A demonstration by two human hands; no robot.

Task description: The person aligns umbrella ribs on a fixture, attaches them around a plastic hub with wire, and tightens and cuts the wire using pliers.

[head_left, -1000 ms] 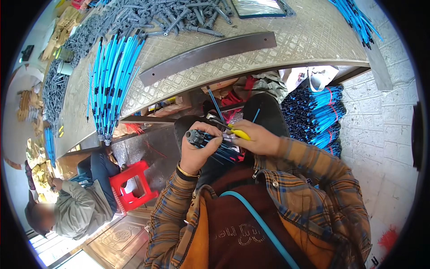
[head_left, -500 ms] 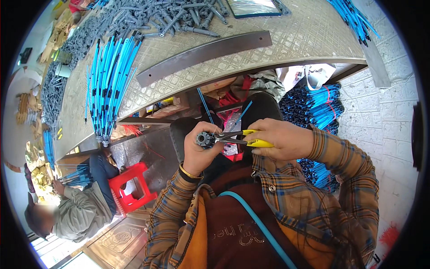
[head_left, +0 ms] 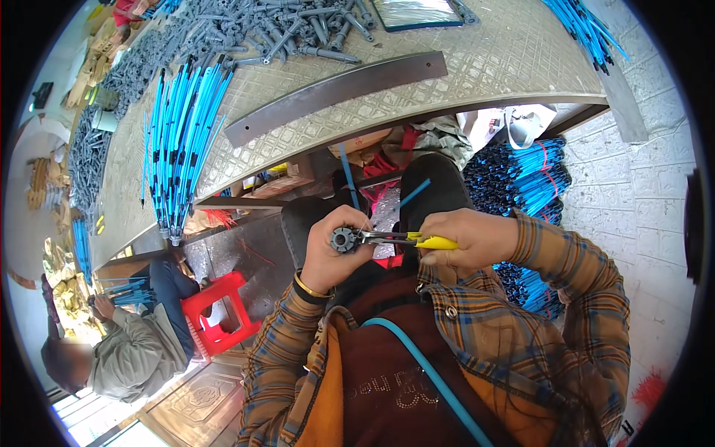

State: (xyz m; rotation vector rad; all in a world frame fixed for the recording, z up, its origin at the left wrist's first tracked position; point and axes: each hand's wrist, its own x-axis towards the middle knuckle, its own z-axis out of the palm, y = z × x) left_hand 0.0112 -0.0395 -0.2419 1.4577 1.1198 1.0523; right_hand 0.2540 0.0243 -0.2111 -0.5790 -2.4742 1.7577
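Observation:
My left hand (head_left: 328, 261) is closed around a grey round slotted plastic hub (head_left: 343, 240), its notched end turned up toward me. My right hand (head_left: 468, 232) grips yellow-handled pliers (head_left: 435, 243), and the handles are squeezed close together. The jaws reach the hub's right rim, beside my left fingertips; what they pinch there is too small to make out. Beyond my left hand a blue rod (head_left: 347, 173) sticks out over my lap, and another blue rod (head_left: 415, 193) slants up to its right. Where these rods join the hub is hidden.
On the patterned table lie a bundle of blue rods (head_left: 179, 141), a curved dark metal strip (head_left: 339, 95) and heaped grey plastic parts (head_left: 246, 30). Banded blue rods (head_left: 532, 167) are stacked at right below the tabletop. A co-worker (head_left: 138, 350) sits at left near a red stool (head_left: 216, 313).
The pliers' handles have closed together. My left hand and the hub have shifted slightly right, and the blue rods have swung with them. The co-worker's hand has moved a little.

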